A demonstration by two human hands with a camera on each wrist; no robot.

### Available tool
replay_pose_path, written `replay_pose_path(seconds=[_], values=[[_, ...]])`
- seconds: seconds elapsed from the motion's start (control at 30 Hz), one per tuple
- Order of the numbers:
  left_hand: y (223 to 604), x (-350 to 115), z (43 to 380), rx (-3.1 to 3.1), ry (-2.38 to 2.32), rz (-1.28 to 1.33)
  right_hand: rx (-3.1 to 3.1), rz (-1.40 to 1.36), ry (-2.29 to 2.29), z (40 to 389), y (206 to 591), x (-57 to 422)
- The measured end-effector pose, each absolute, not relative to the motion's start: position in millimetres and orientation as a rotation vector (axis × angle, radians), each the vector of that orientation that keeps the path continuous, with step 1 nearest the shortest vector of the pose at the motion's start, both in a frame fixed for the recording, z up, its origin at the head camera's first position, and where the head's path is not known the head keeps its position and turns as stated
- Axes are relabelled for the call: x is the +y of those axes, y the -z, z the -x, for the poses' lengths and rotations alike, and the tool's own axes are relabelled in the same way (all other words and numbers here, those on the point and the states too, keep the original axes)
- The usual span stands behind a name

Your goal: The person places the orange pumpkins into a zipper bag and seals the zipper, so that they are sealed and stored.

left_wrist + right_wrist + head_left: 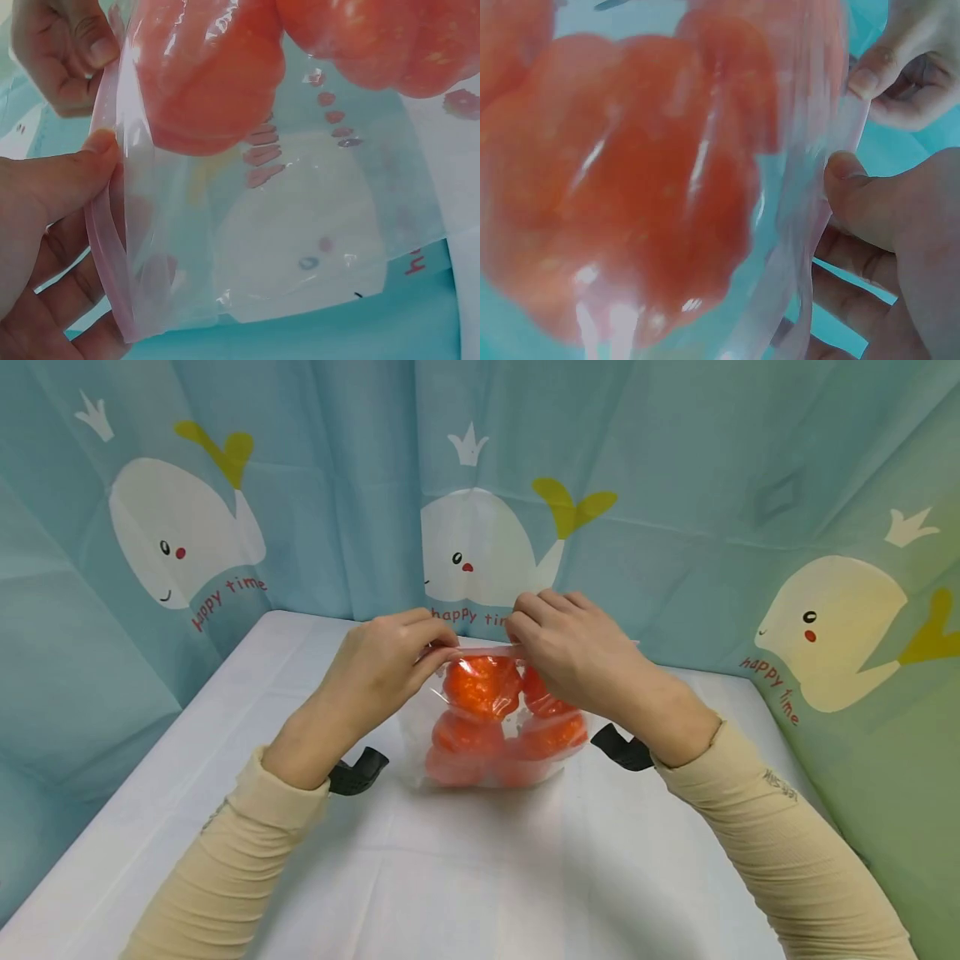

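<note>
A clear zip bag [420, 752] with a pinkish top strip stands on the white table. Several shiny, ribbed orange-red objects, shaped like small pumpkins [480, 687], lie inside it. My left hand [386, 664] pinches the strip at the bag's upper left, thumb [101, 154] on one side and fingers behind. Opposite it, my right hand [573, 647] pinches the same strip between thumb [847, 176] and fingers at the upper right. Both hands are close together along the top edge. Whether the seal is closed I cannot tell.
Behind the white tabletop [465, 877] hangs a blue-green curtain [360, 460] printed with whales. Black curved wrist pieces [360, 771] show below both forearms. The table's far edge lies just behind the bag.
</note>
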State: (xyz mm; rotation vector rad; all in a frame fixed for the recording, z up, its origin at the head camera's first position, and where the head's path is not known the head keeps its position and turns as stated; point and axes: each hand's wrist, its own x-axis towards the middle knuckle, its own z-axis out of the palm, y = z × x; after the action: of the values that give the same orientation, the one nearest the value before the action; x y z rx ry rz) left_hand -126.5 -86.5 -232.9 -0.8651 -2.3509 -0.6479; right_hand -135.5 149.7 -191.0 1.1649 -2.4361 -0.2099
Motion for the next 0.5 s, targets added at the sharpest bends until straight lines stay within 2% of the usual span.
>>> replay_pose_path(seconds=[0.5], values=[[235,-95,129,-2.383,0.692,0.81,-2.52,-1.083,0.063,138,190,187]])
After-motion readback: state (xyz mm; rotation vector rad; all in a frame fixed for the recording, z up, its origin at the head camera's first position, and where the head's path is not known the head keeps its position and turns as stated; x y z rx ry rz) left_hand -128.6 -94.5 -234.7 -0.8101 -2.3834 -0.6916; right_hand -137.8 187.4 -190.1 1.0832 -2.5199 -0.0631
